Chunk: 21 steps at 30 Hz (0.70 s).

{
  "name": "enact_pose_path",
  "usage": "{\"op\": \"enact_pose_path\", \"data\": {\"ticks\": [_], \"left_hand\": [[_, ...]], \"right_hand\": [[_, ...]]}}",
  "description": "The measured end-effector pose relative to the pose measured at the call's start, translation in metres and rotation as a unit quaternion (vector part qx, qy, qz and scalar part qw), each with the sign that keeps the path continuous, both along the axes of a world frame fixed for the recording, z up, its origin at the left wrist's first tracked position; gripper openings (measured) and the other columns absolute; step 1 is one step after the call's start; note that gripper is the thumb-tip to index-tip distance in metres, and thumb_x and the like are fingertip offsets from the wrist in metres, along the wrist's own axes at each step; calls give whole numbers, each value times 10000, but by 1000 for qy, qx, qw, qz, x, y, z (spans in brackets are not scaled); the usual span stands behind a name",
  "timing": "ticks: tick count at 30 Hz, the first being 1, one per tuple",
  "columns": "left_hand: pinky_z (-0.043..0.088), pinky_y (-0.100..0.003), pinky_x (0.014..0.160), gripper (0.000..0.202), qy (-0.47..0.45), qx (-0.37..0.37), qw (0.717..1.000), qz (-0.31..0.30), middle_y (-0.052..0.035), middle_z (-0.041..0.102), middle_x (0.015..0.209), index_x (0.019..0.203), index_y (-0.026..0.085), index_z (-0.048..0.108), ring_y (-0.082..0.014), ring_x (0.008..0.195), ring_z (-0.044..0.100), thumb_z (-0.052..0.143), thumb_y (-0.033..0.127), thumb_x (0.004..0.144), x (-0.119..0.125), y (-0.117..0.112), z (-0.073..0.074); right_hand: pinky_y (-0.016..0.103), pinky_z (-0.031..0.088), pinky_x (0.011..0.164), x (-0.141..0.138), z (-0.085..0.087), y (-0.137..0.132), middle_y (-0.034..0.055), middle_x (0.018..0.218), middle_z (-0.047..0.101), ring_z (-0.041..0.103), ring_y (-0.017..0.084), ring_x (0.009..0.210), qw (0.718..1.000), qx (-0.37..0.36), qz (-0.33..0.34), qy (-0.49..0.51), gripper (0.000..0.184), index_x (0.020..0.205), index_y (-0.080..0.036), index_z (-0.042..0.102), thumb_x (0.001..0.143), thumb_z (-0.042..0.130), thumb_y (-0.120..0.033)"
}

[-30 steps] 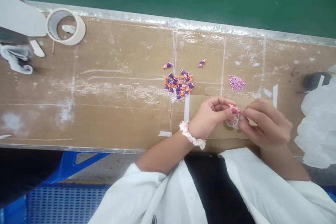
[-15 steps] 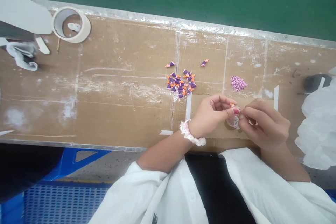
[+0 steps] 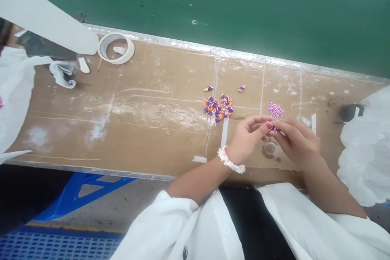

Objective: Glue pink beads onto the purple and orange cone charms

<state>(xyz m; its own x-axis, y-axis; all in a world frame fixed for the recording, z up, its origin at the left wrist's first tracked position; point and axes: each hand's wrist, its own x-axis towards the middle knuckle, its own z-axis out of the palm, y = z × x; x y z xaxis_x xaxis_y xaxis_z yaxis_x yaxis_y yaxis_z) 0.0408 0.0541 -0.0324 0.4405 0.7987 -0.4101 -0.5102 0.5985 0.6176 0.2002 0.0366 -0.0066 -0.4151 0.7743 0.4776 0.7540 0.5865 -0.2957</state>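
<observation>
Left hand (image 3: pixel 247 140): the thumb (image 3: pixel 268 126) and fingers (image 3: pixel 256 120) were curled, the thumb pressed toward the right hand's fingertips, just above the cup.
Right hand (image 3: pixel 297 144): its fingers (image 3: pixel 283 126) pinched a tiny purple piece (image 3: pixel 274 128) against the left thumb.
Cup: a clear cup (image 3: pixel 271 149) stood on the worktop (image 3: pixel 137 138), just below the pinch.
Nearby: pink beads (image 3: pixel 276 109) lay just beyond the cup; purple-and-orange pieces (image 3: pixel 217 109) lay left of it.
Risk: a slipped pinch could drop the piece among the beads; a careless wrist could tip the cup.
</observation>
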Motion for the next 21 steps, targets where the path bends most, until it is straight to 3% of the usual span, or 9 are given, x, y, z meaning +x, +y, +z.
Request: {"op": "enact_pose_path", "data": {"ticks": [4,7,10,12,17,21], "left_hand": [[406,-206,631,448,82,28,991,103,21,597,815,1124,199,548,-67,682,525,724,344,739,1,2,-2],[358,-201,573,248,73,30,995,59,64,490,656,944,177,573,-42,549,407,681,314,768,4,0,-3],[347,-202,566,122,64,56,996,8,60,465,619,800,157,565,-45,546,391,633,257,783,7,-3,-1],[351,-202,568,91,67,65,996,-3,53,472,627,783,153,563,-50,562,403,604,234,791,8,-5,1],[367,-211,584,101,74,77,994,-10,35,510,656,777,148,569,-66,602,428,604,242,784,7,-6,2],[372,-210,604,96,71,82,994,-15,28,519,681,773,147,568,-68,627,444,599,236,786,7,-7,1]], "right_hand": [[249,426,530,-5,-11,39,-2,700,607,536,116,566,1000,-8,-23,-13,87,974,-218,597,888,608,-220],[255,395,537,-14,-26,78,27,723,610,557,147,644,998,-15,-40,-56,99,911,-192,605,921,538,-264],[269,353,532,-26,-37,106,83,863,634,569,196,763,988,-50,-51,-136,177,998,-163,604,932,497,-288],[275,336,537,-35,-39,115,108,920,624,560,212,806,982,-63,-33,-175,225,1054,-147,596,933,494,-307],[254,332,572,-54,-38,119,87,971,603,534,178,844,952,-126,115,-253,224,1004,-173,614,971,429,-294],[255,298,550,-63,-39,120,88,956,604,509,166,826,940,-132,141,-283,246,976,-156,619,981,385,-234]]}}
